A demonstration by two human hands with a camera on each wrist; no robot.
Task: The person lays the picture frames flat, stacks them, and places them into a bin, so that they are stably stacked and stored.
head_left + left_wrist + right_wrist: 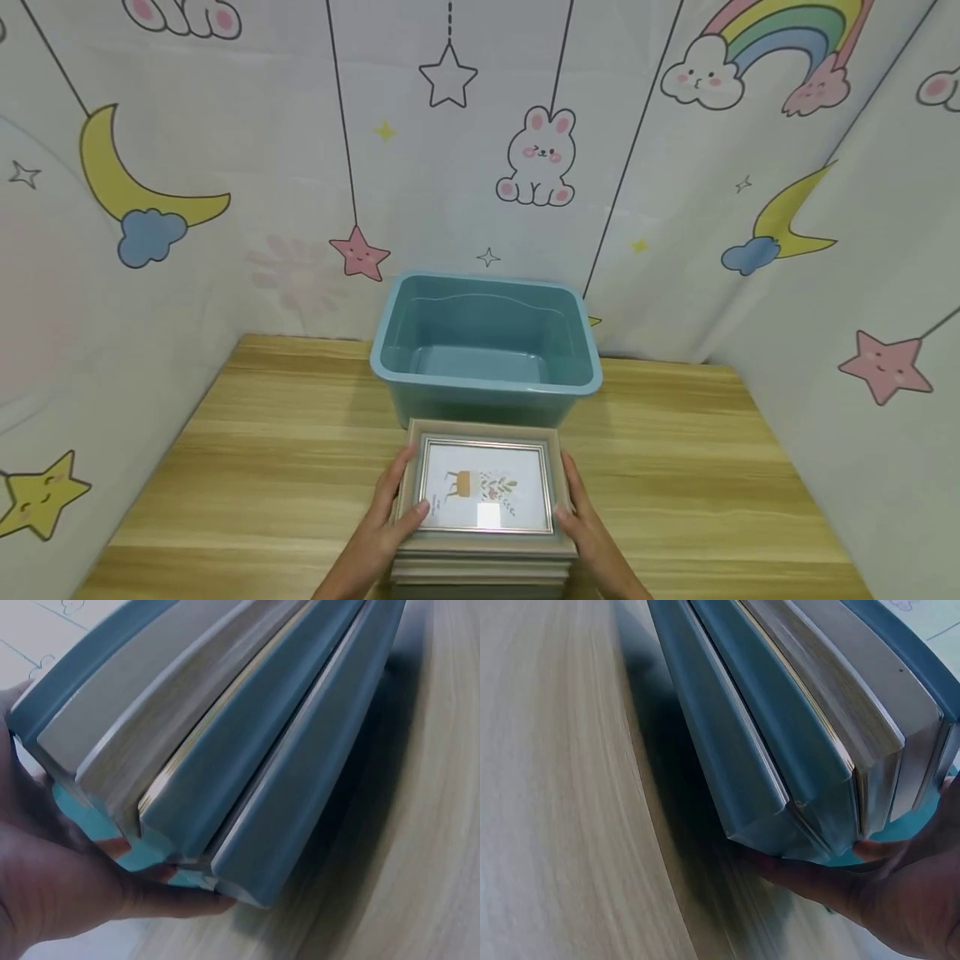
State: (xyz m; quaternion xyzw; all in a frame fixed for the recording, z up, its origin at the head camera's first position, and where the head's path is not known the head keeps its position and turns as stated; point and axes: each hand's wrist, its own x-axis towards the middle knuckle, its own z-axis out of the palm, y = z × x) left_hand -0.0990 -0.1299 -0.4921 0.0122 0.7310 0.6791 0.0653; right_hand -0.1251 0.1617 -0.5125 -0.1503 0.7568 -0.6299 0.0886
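Observation:
A stack of several picture frames (483, 546) is between my two hands, in front of the blue bin. The top picture frame (487, 450) has a silvery inner border and a print of a brown and white shape with leafy sprigs, turned sideways. My left hand (378, 525) grips the stack's left side, thumb over the top edge. On the opposite side, my right hand (592, 533) holds it the same way. In the wrist views, the frame edges (225, 750) look blue-grey, whitish and wood-toned, and fingers reach the lowest frame. Whether the stack touches the table, I cannot tell.
An open blue plastic bin (487, 383) stands just beyond the stack, near the back curtain; its visible floor is bare. Wood-grain table (262, 467) extends to both sides. White cartoon-printed curtains (285, 167) enclose the back and sides.

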